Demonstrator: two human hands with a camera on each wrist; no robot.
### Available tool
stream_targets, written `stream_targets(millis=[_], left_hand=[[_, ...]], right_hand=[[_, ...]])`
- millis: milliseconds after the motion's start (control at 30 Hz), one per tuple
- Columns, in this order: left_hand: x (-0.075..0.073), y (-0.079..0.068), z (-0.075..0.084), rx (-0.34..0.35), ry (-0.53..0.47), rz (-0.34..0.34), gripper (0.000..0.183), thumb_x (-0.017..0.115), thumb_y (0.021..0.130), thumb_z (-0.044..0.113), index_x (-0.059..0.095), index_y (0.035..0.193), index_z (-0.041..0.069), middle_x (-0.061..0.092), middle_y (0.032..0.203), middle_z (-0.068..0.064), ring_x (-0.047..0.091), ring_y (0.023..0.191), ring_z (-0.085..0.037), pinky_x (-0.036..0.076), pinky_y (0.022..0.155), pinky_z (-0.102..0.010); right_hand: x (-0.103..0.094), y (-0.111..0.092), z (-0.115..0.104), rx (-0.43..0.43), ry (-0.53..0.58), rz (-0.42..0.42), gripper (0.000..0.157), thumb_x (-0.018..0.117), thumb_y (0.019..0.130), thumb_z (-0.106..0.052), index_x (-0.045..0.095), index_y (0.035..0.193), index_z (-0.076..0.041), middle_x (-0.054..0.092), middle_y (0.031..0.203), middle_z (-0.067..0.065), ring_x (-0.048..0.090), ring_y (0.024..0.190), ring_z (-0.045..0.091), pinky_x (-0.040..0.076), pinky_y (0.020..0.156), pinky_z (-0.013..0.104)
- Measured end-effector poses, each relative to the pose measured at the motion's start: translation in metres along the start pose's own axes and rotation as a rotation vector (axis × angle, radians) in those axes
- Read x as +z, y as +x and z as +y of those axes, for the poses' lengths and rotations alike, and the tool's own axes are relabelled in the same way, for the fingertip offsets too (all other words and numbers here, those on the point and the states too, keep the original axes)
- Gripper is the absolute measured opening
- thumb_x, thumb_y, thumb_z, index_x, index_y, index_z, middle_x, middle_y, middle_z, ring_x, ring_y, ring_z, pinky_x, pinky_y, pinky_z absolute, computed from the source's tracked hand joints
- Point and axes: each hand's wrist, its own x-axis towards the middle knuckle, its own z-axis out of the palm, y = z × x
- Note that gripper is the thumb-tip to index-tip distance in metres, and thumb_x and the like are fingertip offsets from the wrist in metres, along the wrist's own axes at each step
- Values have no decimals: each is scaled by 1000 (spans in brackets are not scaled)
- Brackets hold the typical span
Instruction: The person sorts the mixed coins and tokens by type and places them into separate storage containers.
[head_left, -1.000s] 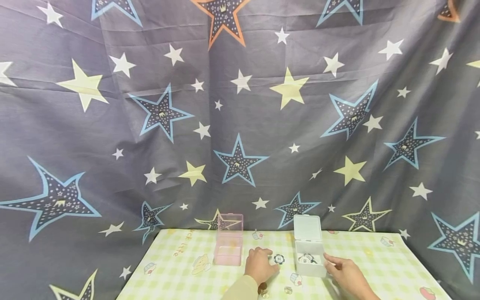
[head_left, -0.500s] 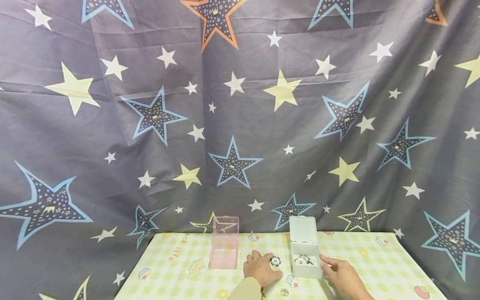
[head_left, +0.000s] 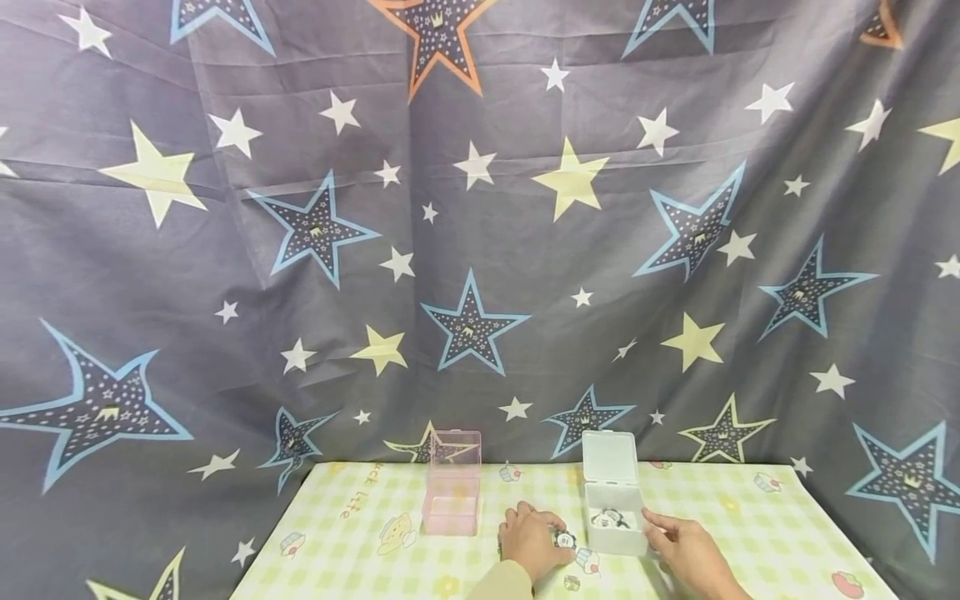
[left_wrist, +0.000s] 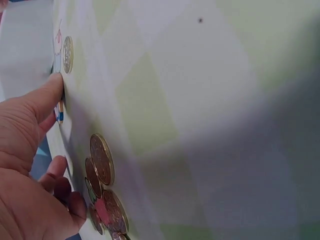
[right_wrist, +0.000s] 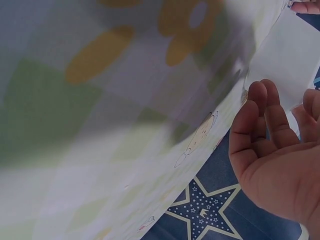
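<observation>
The left hand [head_left: 527, 542] has its thumb and forefinger close together at the rim of a chip [head_left: 565, 542], which seems pinched, though how firmly cannot be told. The chip is on the cloth's [head_left: 360, 546] near side, left of the white box [head_left: 622, 544]. The right hand [head_left: 686, 554] sits half-curled, fingertips at that box's right wall.

The likeliest slip is the chip itself: it is thin, and a hold on its edge alone could let it twist loose on the way up and drop flat. Loose coins [left_wrist: 102, 160] lie on the cloth close by the left hand's curled fingers, and a single coin [head_left: 572, 582] is just nearer than the chip. A low sweep of the wrist or little finger could scatter the group, or the thumb could catch the single one.

At the white box, the near wall may be the obstacle: brought in too low, the chip would knock against it. The box looks light, so a bump from the left could shove it if the right hand gives too little support; too hard a push from the right might slide it too. The chips inside [head_left: 609, 519] could also make a newcomer land tilted. The pink box [head_left: 450, 527], far left, seems less exposed.
</observation>
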Motion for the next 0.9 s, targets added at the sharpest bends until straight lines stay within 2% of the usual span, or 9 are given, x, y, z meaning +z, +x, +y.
stream_targets(millis=[267,400,567,700,900], left_hand=[[5,-2,-7,23,-60,-31,33,101,67,35,74,84,25,60,98,-5,50,92,-26,48,85,-47],[3,-7,-7,78,-60,-27,35,101,65,29,72,85,26,68,89,1,54,84,-20,51,81,-41],[-3,-10,-5,138,-62,-66,36,99,68,23,74,94,26,72,79,9,61,78,-14,58,79,-40],[-8,-12,-4,125,-64,-104,35,98,69,23,79,99,25,72,82,10,63,83,-13,59,81,-39],[-16,-14,-3,109,-135,-170,34,96,69,16,82,100,16,73,83,5,62,80,-12,59,87,-35]], right_hand=[[-1,1,2,-24,-4,5,42,67,105,-28,70,138,-3,79,117,23,79,90,25,62,71,37],[0,2,2,-16,2,-8,43,66,106,-29,69,139,-3,79,117,23,79,90,25,62,71,38],[-1,1,1,-8,13,-17,43,65,106,-29,68,139,-2,80,113,22,78,89,25,62,72,39],[-2,0,0,-2,18,-25,45,65,106,-31,68,140,-1,81,109,21,78,88,25,62,71,39],[-1,0,0,-1,5,-13,45,65,106,-32,67,141,-3,82,102,16,73,78,16,58,67,36]])
